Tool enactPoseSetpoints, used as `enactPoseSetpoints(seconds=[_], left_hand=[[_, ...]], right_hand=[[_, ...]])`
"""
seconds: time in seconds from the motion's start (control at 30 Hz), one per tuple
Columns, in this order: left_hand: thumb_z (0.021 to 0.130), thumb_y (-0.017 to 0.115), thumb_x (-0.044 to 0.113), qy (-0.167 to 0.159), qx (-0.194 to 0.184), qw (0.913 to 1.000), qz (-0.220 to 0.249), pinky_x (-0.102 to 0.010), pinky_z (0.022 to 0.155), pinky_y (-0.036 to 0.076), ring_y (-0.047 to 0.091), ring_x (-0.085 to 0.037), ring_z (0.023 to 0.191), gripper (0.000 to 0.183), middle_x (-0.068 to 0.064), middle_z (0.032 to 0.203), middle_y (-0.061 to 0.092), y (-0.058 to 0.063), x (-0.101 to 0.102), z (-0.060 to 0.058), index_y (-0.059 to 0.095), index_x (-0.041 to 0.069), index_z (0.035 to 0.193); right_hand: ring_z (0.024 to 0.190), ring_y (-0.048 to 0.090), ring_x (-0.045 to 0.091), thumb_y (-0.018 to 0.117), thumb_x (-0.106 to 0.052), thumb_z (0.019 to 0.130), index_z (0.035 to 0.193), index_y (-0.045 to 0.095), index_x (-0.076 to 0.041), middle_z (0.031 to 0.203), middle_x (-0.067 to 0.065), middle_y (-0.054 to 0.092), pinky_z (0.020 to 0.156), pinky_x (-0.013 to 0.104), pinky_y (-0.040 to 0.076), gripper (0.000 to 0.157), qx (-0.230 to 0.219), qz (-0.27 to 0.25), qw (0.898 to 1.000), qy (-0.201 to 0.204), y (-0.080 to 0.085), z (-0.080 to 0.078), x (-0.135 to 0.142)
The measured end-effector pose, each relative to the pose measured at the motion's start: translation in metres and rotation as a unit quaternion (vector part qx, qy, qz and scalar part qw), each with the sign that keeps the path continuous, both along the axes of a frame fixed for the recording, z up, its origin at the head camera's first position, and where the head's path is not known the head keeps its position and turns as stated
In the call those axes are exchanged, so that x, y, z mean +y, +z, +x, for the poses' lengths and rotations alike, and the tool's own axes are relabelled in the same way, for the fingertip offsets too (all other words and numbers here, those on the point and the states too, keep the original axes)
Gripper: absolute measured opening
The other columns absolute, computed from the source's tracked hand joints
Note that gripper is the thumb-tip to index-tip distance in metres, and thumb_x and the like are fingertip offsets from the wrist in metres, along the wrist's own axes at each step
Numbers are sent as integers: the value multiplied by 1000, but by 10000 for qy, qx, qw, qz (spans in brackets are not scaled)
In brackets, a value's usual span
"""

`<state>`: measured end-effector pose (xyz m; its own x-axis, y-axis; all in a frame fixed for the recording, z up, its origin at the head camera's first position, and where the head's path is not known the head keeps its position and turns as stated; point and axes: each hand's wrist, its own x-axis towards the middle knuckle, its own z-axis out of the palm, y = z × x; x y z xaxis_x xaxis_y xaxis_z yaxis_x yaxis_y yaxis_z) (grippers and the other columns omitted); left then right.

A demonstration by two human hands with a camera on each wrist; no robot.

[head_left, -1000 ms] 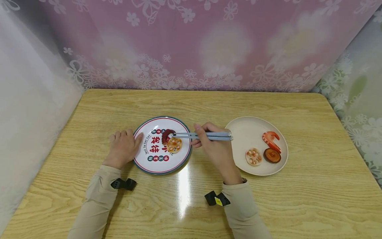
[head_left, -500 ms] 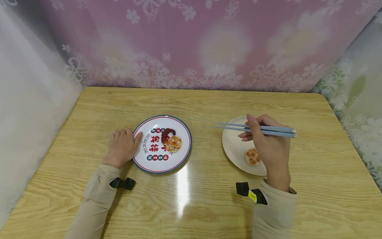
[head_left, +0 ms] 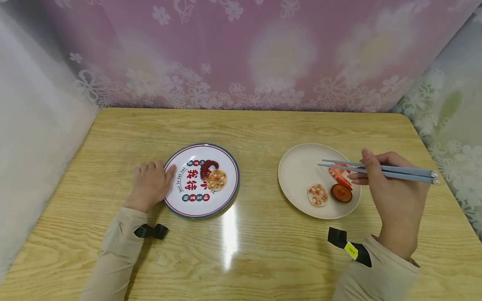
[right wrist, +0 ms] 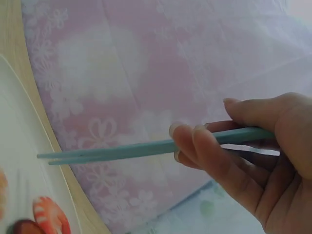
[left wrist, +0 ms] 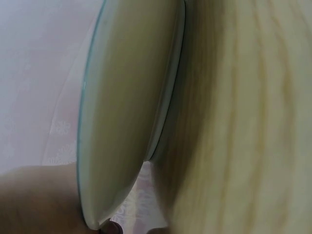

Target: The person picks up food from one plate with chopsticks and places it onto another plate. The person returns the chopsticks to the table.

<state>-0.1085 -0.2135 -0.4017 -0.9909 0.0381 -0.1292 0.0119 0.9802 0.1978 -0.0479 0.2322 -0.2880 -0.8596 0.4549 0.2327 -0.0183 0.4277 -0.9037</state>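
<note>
My left hand (head_left: 148, 186) holds the near-left rim of a white printed plate (head_left: 177, 205), thumb on top; in the left wrist view a fingertip (left wrist: 113, 227) shows beneath the rim. On that plate a dark red octopus tentacle (head_left: 206, 170) lies against a lotus root slice (head_left: 216, 180). Pale blue chopsticks (head_left: 408, 173) are gripped in my right hand (head_left: 395, 205), nothing between their tips. Those tips hover over a beige plate (head_left: 295, 175) bearing a shrimp (head_left: 340, 179), a shiitake mushroom cap (head_left: 341, 193) and another lotus root slice (head_left: 317, 195). The chopsticks partly cover the shrimp.
Both plates stand apart on a wood-grain table (head_left: 256, 251), bare wood between them. Behind the table's far edge hangs a pink floral curtain (head_left: 226, 54). Pale cloth hangs at both sides. Black camera mounts (head_left: 150, 231) sit on both wrists.
My right hand has carried the chopsticks rightward from above the printed plate to the beige plate's right side, uncovering the food there. The left hand stays at its rim. The view has shifted slightly.
</note>
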Motion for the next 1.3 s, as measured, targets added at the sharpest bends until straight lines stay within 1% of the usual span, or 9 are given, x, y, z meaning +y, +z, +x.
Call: enactPoseSetpoints(seconds=[0.1,0.27,0.33,0.5,0.7,0.9,1.07,1.13,1.3], left_hand=[[105,28,37,25,-22,10000,18,-53,84,28,42,-46,96,48,-28,96,49,1,-1,0,42,-8,97],[105,29,38,20,-13,10000,24,-52,81,29,42,-44,91,49,-28,94,50,0,-3,1,43,-8,95],[105,30,38,5,19,10000,27,-52,80,29,42,-43,89,49,-28,93,50,1,-3,1,43,-8,94],[105,30,39,-30,18,10000,7,-52,80,29,42,-43,89,50,-28,92,50,2,-3,2,44,-8,94],[104,32,40,6,-23,10000,-67,-53,80,30,42,-44,91,52,-30,95,48,4,-1,2,45,-9,94],[104,32,42,43,9,10000,-39,-54,81,29,41,-45,93,52,-30,95,45,3,0,2,44,-7,90],[104,32,42,22,11,10000,-6,-53,80,29,40,-44,91,52,-29,94,45,2,0,1,43,-7,90],[104,32,42,24,-11,10000,14,-53,81,28,40,-44,91,52,-29,95,45,1,0,0,43,-7,92],[104,31,42,20,-38,10000,52,-54,82,29,40,-45,93,52,-29,96,46,2,0,0,44,-8,94]], right_hand=[[50,65,6,71,-20,88,80,67,2,69,-6,69,51,18,50,24,-162,-275,9990,-324,3,3,8],[45,63,9,76,-18,83,75,67,-4,64,-4,69,48,19,50,18,-227,-997,9916,-793,6,7,17],[43,62,8,75,-21,83,74,66,-5,61,-5,68,47,18,49,20,-321,-940,9908,-917,6,8,19],[43,61,3,69,-30,88,75,63,-11,57,-14,64,46,16,48,23,-655,-175,9915,-1110,4,10,21],[42,60,2,66,-32,90,77,65,-19,55,-13,63,47,15,47,19,-762,-218,9899,-1172,-1,8,23],[42,60,1,59,-35,94,82,65,-21,50,-12,61,53,11,47,19,-932,-121,9894,-1109,-2,5,24],[42,60,2,60,-34,94,76,66,-23,50,-10,61,49,14,48,22,-580,-176,9924,-1072,-5,4,22],[42,60,3,60,-33,94,74,66,-19,50,-9,61,48,15,48,25,-297,-283,9935,-1060,-7,2,22],[39,60,8,66,-30,90,74,68,-7,50,-1,62,43,18,47,29,222,-1143,9877,-1044,-11,-1,24]])
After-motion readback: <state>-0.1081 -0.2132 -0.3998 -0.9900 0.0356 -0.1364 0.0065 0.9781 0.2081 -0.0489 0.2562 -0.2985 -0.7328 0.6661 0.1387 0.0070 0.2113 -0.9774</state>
